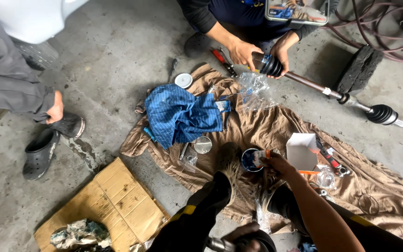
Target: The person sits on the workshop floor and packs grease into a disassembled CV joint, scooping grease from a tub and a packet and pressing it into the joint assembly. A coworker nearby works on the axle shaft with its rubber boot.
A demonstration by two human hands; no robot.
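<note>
My right hand (276,164) reaches out over the tan cloth (388,200) and grips a small round blue tin (250,160) by its rim. My left hand (244,232) is low at the frame's bottom edge, closed around a dark round part with a shiny metal stub (218,245); most of that part is cut off. My dark trouser legs and a dusty shoe (229,158) lie between the two hands. Across from me a co-worker's hands (243,51) hold the ribbed rubber boot (271,66) of a long drive shaft (323,88).
On the cloth lie a blue striped rag (183,114), a clear plastic bag (255,88), a round metal lid (203,144), a white box (302,150) and small tools (332,161). Red pliers (222,59), a white lid (183,80), cardboard (113,200), a black clog (40,153) and hoses (388,28) surround it.
</note>
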